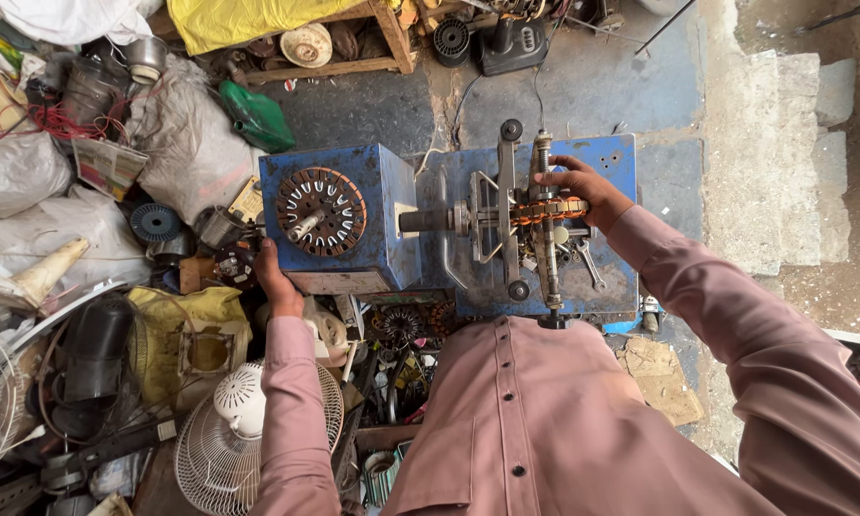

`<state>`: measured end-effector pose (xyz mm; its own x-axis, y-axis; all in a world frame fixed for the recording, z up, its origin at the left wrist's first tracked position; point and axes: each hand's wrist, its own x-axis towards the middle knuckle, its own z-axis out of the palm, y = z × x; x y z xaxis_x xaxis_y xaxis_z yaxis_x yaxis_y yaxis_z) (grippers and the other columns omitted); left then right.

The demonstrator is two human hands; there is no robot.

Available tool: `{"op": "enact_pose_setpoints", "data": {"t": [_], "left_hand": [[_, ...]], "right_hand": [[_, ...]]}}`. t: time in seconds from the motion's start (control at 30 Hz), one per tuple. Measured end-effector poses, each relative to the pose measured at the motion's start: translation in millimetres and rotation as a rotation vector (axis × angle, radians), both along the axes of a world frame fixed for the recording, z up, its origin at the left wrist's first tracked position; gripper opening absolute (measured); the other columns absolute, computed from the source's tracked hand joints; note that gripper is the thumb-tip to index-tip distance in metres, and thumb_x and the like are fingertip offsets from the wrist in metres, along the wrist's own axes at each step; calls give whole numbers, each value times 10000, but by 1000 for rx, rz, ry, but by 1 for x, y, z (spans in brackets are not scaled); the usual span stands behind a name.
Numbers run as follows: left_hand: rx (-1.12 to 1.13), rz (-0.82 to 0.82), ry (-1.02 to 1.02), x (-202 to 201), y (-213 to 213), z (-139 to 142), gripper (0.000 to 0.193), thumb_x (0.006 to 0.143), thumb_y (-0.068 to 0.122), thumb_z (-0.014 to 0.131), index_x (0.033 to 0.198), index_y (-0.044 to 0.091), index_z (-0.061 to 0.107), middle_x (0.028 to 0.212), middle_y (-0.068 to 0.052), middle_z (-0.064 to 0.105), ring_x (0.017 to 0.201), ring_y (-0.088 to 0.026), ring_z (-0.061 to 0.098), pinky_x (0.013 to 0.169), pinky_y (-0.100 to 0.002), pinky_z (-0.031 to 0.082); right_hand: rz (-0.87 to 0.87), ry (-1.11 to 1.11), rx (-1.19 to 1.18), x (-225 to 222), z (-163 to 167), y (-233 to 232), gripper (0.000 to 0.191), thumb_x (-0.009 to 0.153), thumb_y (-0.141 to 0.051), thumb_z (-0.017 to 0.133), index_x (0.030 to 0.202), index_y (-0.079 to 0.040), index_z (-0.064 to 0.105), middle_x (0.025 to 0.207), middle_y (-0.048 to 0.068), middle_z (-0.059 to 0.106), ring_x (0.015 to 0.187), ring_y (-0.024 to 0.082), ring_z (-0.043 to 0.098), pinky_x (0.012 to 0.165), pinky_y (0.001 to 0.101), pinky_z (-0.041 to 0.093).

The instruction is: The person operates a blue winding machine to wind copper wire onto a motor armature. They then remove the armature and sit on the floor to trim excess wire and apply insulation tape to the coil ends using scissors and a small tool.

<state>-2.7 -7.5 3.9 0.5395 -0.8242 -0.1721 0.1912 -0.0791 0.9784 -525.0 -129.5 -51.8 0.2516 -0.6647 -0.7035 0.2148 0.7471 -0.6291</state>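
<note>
Right hand (583, 188) is gripping the copper coil former (547, 209) on the winding rig's shaft (543, 229). Left hand (275, 280) is closing, approx., on a crank beside the blue machine box (353, 225). Recommend keeping wire tension even w/ steady cranking. Stator (321, 211) is sitting in the box face.

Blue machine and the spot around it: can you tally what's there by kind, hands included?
Blue winding machine: 1
Stator core on its top: 1
Copper wire coil on the winding frame: 1
Spanner: 1
White fan grille on the floor: 1
Hands: 2, left hand, right hand
Total: 7
</note>
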Motion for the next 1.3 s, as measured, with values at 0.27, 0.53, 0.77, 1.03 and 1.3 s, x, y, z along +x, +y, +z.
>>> {"op": "enact_pose_setpoints", "data": {"t": [0.27,0.53,0.77,1.03,1.3], "left_hand": [[-8,8,-1,2,2,-4,474,928,546,761,995,102,608,956,18,565,912,-144,574,841,-353,470],[-2,70,-3,-3,-5,0,463,901,506,764,1034,84,627,979,13,587,911,-135,573,833,-339,480],[-21,83,-37,-1,-4,-3,458,936,484,745,1067,58,639,1016,-6,604,940,-146,570,861,-341,475],[-1,40,52,-9,-2,9,509,897,472,748,1167,50,655,1057,-17,649,964,-165,621,872,-354,500],[-99,130,-232,1,-4,-6,548,957,394,732,1333,41,549,1287,26,580,1158,-116,529,997,-326,421]], "right_hand": [[-31,-11,17,0,-1,2,743,779,-109,847,1440,-66,511,1079,145,712,843,211,738,703,347,648],[-78,-20,45,1,1,0,673,780,-89,841,1378,-38,536,1071,171,716,850,243,753,705,366,655],[-53,4,40,1,0,-2,644,779,-99,834,1352,-48,545,1076,159,710,855,251,760,699,386,655],[-47,7,49,-2,-4,1,679,771,-123,843,1371,-59,530,1083,148,685,848,258,733,688,400,648],[15,-48,-53,-4,-12,4,574,830,-156,819,1330,-41,562,1062,116,686,864,241,713,699,388,629]]}}
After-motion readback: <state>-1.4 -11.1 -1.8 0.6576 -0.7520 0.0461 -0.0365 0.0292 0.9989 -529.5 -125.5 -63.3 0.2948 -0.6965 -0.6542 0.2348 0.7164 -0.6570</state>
